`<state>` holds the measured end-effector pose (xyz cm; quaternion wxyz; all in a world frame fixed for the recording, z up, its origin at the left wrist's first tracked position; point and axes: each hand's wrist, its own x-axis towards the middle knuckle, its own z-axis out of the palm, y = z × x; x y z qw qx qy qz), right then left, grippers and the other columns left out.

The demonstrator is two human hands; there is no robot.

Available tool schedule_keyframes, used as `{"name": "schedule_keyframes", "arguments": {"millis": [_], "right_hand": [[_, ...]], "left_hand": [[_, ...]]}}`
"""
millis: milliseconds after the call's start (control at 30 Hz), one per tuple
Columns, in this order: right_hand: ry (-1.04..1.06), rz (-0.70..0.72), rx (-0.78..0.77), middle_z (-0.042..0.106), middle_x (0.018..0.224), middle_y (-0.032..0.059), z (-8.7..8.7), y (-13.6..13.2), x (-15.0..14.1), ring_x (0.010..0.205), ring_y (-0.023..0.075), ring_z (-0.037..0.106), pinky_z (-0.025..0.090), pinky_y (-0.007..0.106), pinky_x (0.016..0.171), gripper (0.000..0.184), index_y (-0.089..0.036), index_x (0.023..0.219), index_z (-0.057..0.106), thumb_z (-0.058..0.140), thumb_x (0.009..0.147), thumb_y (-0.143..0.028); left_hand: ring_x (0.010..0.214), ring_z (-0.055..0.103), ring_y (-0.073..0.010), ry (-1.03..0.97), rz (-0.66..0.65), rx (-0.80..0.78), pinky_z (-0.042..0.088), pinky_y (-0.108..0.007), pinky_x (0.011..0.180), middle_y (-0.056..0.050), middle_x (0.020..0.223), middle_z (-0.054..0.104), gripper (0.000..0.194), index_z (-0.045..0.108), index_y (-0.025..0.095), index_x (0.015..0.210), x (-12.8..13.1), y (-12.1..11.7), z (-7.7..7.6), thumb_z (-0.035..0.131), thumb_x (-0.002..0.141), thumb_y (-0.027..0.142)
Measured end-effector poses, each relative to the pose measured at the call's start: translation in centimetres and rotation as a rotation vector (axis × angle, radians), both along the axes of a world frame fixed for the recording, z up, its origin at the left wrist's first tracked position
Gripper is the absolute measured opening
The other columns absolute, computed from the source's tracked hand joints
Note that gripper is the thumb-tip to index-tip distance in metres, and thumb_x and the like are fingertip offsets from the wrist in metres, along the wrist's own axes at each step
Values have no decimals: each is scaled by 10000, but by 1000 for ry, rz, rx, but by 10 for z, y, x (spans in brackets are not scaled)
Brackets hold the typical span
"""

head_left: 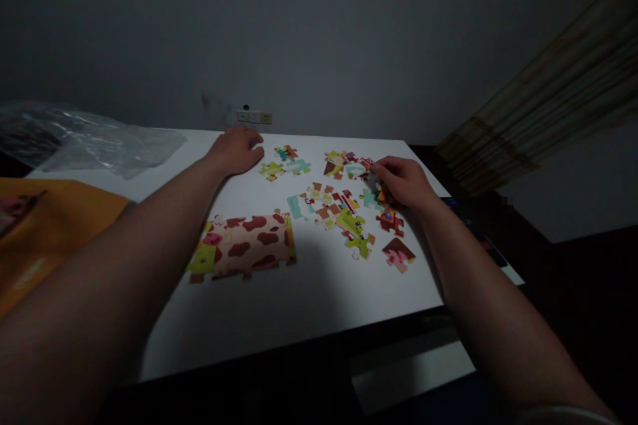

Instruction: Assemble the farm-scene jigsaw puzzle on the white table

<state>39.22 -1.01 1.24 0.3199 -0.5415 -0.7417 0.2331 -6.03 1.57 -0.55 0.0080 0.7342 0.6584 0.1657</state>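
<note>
On the surface (299, 305), a joined puzzle section (254, 244) is laid front left of scattered loose pieces (326, 216). Further left, a plastic bag (119, 146) is placed behind a packet (54, 232). Wall sockets (254, 117) are mounted behind the surface.

Counted two hands (238, 149), one joined puzzle section (252, 244), three loose pieces (298, 167) far left; right cluster (329, 215) overlapped, uncountable. One plastic bag (114, 145), three wall plates (254, 117).

The left hand (238, 151) and right hand (403, 180) are bare, like both forearms (486, 299); a pale, cuff-like edge (565, 413) rings the right arm.
</note>
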Motion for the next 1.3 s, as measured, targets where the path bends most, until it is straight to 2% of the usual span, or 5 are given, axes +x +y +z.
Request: {"name": "schedule_keyframes", "arguments": {"millis": [367,600,767,1000,1300], "right_hand": [[5,-1,25,667,678,43,2,0,-1,601,204,577,432,339,566,620,-211,984,824,683,946,-813],[43,-97,119,684,714,50,4,2,0,654,222,624,457,335,588,478,-215,940,805,677,971,-675],[63,-79,135,696,744,53,2,3,2,684,228,638,465,341,610,396,-224,937,803,666,989,-593],[43,-89,135,680,703,58,1,5,4,683,247,639,459,343,597,458,-224,923,792,658,992,-656],[88,-148,194,685,715,45,2,7,7,682,224,625,430,328,606,422,-214,868,787,670,974,-606]], "left_hand": [[1427,613,-422,13,-1,23,481,-564,1230,-162,1485,712,561,785,229,1361,-3,2,-4,575,940,534],[1426,622,-415,18,6,20,498,-563,1221,-159,1472,726,564,784,233,1366,-3,3,-4,571,941,535],[1428,621,-416,7,0,19,493,-565,1227,-157,1474,725,586,783,237,1374,-4,4,-4,570,945,574],[1419,622,-447,-5,-3,15,481,-609,1227,-178,1469,728,586,784,232,1375,-3,2,-3,589,919,544],[1403,634,-419,60,-18,24,495,-556,1221,-185,1464,727,601,774,194,1382,-3,3,-2,523,954,533]]}}
